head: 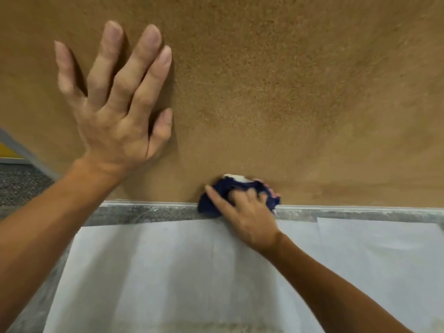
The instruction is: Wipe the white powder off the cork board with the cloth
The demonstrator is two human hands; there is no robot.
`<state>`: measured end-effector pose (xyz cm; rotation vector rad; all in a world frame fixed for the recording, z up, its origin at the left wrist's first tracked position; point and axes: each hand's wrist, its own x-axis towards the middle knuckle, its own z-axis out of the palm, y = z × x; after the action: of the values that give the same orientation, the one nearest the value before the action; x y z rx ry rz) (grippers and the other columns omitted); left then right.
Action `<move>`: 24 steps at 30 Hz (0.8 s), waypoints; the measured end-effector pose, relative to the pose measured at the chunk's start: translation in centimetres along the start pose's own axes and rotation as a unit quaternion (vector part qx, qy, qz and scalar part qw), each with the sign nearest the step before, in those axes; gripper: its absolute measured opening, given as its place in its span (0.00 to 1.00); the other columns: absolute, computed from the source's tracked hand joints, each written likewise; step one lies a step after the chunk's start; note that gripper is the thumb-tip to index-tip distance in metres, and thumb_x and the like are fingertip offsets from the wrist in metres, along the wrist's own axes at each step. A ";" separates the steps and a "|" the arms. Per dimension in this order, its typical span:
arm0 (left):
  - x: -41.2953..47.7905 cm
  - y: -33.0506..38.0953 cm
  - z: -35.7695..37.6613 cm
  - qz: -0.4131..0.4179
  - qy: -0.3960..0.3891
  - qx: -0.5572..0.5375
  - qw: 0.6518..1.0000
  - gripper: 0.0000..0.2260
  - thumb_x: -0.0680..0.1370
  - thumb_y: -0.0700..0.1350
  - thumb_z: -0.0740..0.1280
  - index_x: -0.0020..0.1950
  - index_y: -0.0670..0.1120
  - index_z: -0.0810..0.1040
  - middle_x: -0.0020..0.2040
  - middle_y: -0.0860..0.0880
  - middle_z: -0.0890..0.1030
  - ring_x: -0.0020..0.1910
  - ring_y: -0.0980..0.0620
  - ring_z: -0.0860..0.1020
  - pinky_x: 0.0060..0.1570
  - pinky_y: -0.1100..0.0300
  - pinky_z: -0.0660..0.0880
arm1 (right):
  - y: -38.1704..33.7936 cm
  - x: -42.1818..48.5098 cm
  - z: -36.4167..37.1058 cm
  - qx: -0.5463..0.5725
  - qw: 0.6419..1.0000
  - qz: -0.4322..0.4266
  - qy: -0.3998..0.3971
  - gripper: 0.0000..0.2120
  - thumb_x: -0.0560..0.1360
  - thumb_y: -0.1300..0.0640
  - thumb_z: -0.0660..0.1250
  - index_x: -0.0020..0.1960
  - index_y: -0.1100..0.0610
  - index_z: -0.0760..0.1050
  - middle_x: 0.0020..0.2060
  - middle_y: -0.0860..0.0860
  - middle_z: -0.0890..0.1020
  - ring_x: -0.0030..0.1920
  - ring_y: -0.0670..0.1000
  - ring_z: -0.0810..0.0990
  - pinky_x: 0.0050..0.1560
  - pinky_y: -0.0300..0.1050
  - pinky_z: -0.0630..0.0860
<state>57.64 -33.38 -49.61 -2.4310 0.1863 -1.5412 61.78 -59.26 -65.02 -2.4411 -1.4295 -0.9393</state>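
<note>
Your right hand clutches the crumpled dark-blue cloth at the lower edge of the brown cork board, white powder touching its upper side, while your left hand lies spread flat farther off.

Lighting: even, warm, moderately bright; soft dark shadows lie on the cork board just right of the left hand's fingers. Quality: soft focus throughout, blur at the cloth, wide-angle bowing along the board's lower edge, darker tone toward the upper right.

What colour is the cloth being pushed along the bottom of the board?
Dark navy blue, with a white patch at its top edge; the cloth shows best in the head view.
</note>
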 end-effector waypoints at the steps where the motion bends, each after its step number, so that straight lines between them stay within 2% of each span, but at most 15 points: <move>1: -0.2 0.1 0.3 0.000 0.003 -0.012 1.000 0.26 0.86 0.53 0.54 0.84 0.50 0.56 0.84 0.57 0.53 0.84 0.50 0.52 0.56 0.15 0.65 | -1.2 1.2 0.3 0.002 1.000 -0.019 -0.001 0.28 0.78 0.58 0.55 0.78 0.50 0.69 0.47 0.52 0.64 0.42 0.56 0.63 0.40 0.54 0.58; 3: -0.5 0.1 0.5 0.007 0.004 -0.036 0.999 0.27 0.85 0.52 0.55 0.85 0.51 0.54 0.84 0.58 0.52 0.80 0.40 0.60 0.55 0.17 0.68 | -4.0 3.4 0.9 0.010 0.999 -0.034 -0.003 0.26 0.79 0.57 0.55 0.75 0.50 0.73 0.51 0.51 0.65 0.47 0.56 0.66 0.43 0.55 0.64; 5: -0.8 -0.2 0.6 0.009 0.006 -0.034 0.999 0.29 0.85 0.50 0.57 0.85 0.51 0.53 0.84 0.60 0.50 0.76 0.33 0.67 0.56 0.19 0.69 | -6.5 5.3 1.3 0.023 0.998 -0.047 -0.018 0.25 0.79 0.56 0.55 0.75 0.50 0.74 0.55 0.51 0.65 0.52 0.54 0.67 0.47 0.55 0.73; 7: -0.7 -0.4 0.6 0.007 0.007 -0.037 0.999 0.30 0.84 0.50 0.58 0.85 0.52 0.52 0.84 0.61 0.49 0.74 0.31 0.70 0.57 0.20 0.70 | -8.1 6.2 0.9 0.042 0.998 -0.041 -0.030 0.25 0.78 0.55 0.59 0.74 0.50 0.75 0.56 0.50 0.64 0.53 0.54 0.67 0.51 0.55 0.71; 10: -0.5 -0.3 0.4 -0.002 0.014 -0.050 0.999 0.29 0.85 0.50 0.57 0.85 0.52 0.54 0.84 0.60 0.51 0.77 0.37 0.66 0.57 0.21 0.70 | -8.2 5.0 -1.4 0.060 0.997 0.040 0.011 0.25 0.76 0.55 0.68 0.73 0.51 0.76 0.52 0.51 0.65 0.49 0.55 0.66 0.48 0.54 0.63; 12: -0.3 -0.2 0.3 0.000 0.013 -0.047 0.999 0.28 0.85 0.51 0.56 0.84 0.50 0.55 0.84 0.58 0.53 0.82 0.46 0.58 0.56 0.21 0.71 | -6.4 2.3 -3.6 0.062 0.991 0.107 0.047 0.25 0.78 0.55 0.69 0.74 0.51 0.72 0.49 0.51 0.65 0.45 0.55 0.65 0.44 0.52 0.61; 14: -0.3 0.0 0.4 -0.004 0.016 -0.016 1.000 0.27 0.85 0.52 0.55 0.84 0.49 0.58 0.84 0.57 0.55 0.83 0.52 0.53 0.57 0.19 0.70 | -3.3 -1.0 -5.4 0.024 0.986 0.149 0.066 0.17 0.85 0.54 0.58 0.73 0.50 0.69 0.46 0.50 0.63 0.42 0.54 0.63 0.43 0.50 0.58; 16: -0.6 0.1 0.6 -0.004 0.021 0.023 1.000 0.26 0.85 0.53 0.54 0.83 0.49 0.60 0.83 0.56 0.57 0.83 0.52 0.54 0.63 0.23 0.65 | 0.2 -3.7 -6.3 -0.006 0.983 0.176 0.061 0.17 0.86 0.55 0.51 0.72 0.49 0.70 0.44 0.50 0.62 0.42 0.53 0.62 0.44 0.48 0.54; 18: -0.7 0.3 0.7 0.003 0.027 0.033 0.999 0.26 0.85 0.53 0.54 0.83 0.49 0.61 0.83 0.56 0.58 0.83 0.52 0.54 0.66 0.30 0.61 | 3.3 -5.4 -5.7 -0.029 0.985 0.165 0.048 0.21 0.82 0.61 0.58 0.73 0.48 0.69 0.44 0.49 0.62 0.42 0.53 0.63 0.48 0.47 0.52; 19: -0.7 0.4 0.7 0.000 0.026 0.031 0.999 0.26 0.84 0.53 0.54 0.83 0.50 0.61 0.83 0.56 0.58 0.83 0.53 0.54 0.67 0.30 0.61 | 4.3 -5.5 -5.1 -0.032 0.988 0.149 0.039 0.26 0.78 0.64 0.63 0.74 0.48 0.69 0.44 0.50 0.62 0.43 0.54 0.64 0.49 0.47 0.53; 21: -0.5 0.4 0.7 -0.002 0.028 0.014 0.999 0.26 0.84 0.52 0.55 0.83 0.51 0.60 0.83 0.58 0.56 0.83 0.54 0.53 0.63 0.22 0.66 | 5.0 -4.0 -3.5 -0.029 0.993 0.112 0.030 0.33 0.72 0.64 0.70 0.73 0.47 0.69 0.45 0.50 0.63 0.43 0.54 0.64 0.48 0.49 0.56; 24: -0.3 0.2 0.9 -0.002 0.024 -0.022 0.999 0.27 0.84 0.51 0.56 0.84 0.51 0.57 0.84 0.59 0.54 0.83 0.55 0.52 0.55 0.21 0.72 | 1.9 0.3 -1.2 -0.030 0.996 0.063 0.055 0.24 0.76 0.56 0.67 0.70 0.47 0.69 0.46 0.51 0.64 0.42 0.55 0.65 0.45 0.51 0.59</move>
<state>58.26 -33.32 -50.31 -2.4314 0.2267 -1.6144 62.94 -60.59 -63.54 -2.4453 -1.2139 -1.0841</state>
